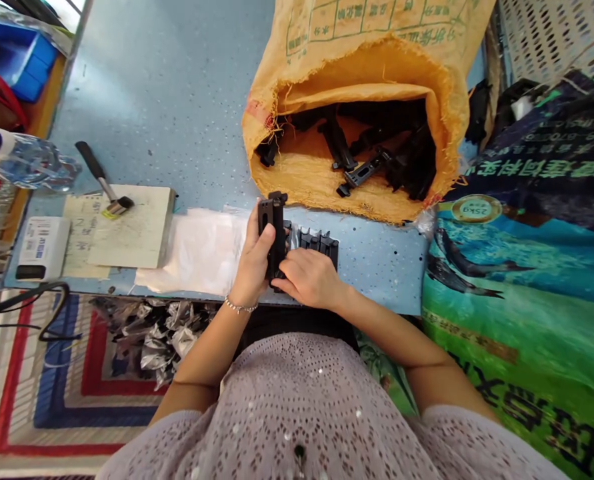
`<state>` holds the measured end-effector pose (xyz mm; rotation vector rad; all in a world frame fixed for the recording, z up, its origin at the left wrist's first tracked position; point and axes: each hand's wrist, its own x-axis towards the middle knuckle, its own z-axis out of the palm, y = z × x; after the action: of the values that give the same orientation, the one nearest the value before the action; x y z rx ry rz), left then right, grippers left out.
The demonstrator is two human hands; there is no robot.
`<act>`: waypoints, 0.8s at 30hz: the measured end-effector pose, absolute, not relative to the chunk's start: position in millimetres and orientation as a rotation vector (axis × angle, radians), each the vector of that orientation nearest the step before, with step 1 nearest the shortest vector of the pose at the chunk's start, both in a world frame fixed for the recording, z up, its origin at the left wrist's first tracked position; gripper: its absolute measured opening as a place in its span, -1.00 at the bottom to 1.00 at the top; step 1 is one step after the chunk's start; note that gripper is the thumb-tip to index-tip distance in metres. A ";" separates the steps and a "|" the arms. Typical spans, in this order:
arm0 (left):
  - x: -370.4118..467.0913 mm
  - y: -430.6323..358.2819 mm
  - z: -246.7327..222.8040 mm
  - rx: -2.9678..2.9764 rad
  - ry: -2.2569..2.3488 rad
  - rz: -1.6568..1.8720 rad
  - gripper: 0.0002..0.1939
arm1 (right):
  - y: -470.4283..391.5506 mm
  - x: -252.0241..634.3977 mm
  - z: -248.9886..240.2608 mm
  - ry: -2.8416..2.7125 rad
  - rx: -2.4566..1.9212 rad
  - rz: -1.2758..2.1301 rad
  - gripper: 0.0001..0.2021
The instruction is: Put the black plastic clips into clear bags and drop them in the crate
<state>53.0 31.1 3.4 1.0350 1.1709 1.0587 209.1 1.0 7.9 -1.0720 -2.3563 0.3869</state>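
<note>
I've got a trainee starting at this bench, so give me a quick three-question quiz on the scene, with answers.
1. Which wrist wears the bracelet: A) right or B) left?
2. True or false: Black parts lie inside the orange sack.
3. What does the left hand hold?

Key:
1. B
2. True
3. A long black part

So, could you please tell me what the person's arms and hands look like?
No gloves cover the left hand or right hand. The left has a pale beaded bracelet at the wrist; none shows on the right. The short sleeves are pale mauve and patterned with small holes.
</note>
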 end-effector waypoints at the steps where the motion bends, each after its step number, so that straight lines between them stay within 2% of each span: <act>1: 47.9 31.2 0.7 1.098 1.209 1.040 -0.34 | -4.4 209.3 4.8 -2.395 -1.034 0.377 -0.49; 4: 31.7 29.4 -11.5 1.367 1.407 1.004 -0.29 | 11.8 221.9 0.7 -2.418 -1.130 0.378 -0.49; 10: 30.4 13.4 -45.4 1.687 1.598 0.709 -0.27 | 156.5 278.9 -8.4 -1.894 -2.069 -0.028 -0.60; 13: 33.6 6.1 -52.9 1.748 1.633 0.697 -0.30 | 207.3 299.7 -14.5 -1.810 -2.278 0.056 -0.57; 16: 30.7 6.2 -47.0 1.716 1.613 0.789 -0.33 | 195.9 305.3 -8.9 -1.759 -2.157 0.267 -0.55; 22: 51.9 20.3 -12.2 1.309 1.156 1.110 -0.35 | 49.3 261.1 11.9 -1.721 -1.423 1.047 -0.64; 24: 61.4 22.1 -2.4 1.112 1.067 1.100 -0.40 | 15.9 244.8 17.9 -1.828 -1.339 1.133 -0.67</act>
<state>61.4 22.1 -2.4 1.1119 1.0670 1.0997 244.8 15.9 17.9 -1.3387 -1.8278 1.1330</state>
